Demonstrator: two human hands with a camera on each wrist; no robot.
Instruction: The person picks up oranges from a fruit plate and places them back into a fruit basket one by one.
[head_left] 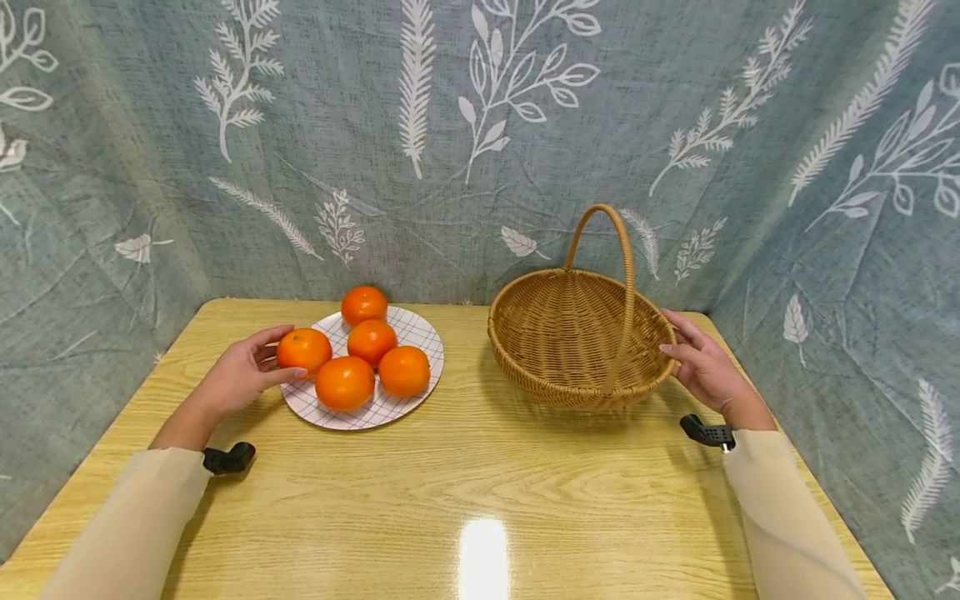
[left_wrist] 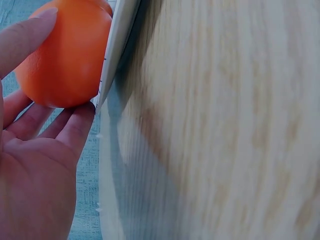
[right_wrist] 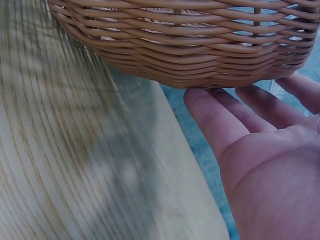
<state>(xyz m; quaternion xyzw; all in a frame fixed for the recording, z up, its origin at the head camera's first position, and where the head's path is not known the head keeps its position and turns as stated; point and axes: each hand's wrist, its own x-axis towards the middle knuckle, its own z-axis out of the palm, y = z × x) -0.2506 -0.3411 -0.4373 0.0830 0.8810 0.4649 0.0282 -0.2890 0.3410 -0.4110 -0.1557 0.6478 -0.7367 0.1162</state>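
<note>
At the left, a white plate with a dark grid pattern [head_left: 330, 422] bears several oranges. My left hand [head_left: 238, 377] is at the plate's left edge, around the leftmost orange [head_left: 304, 352]. In the left wrist view its thumb lies along one side of that orange [left_wrist: 65, 55], and the fingertips touch the other side, close to the plate's rim [left_wrist: 112, 55]. Toward the right stands a brown wicker basket [head_left: 573, 333] with a tall arched handle. My right hand [head_left: 708, 367] touches its right side, fingers spread and fairly straight against the woven wall [right_wrist: 200, 50].
Other oranges on the plate include a back one [head_left: 364, 306], a middle one [head_left: 372, 342] and a front one [head_left: 345, 384]. The light wooden table [head_left: 420, 500] ends at a grey-green curtain with white leaf prints [head_left: 420, 208]. Both wrists wear black camera mounts [head_left: 228, 458].
</note>
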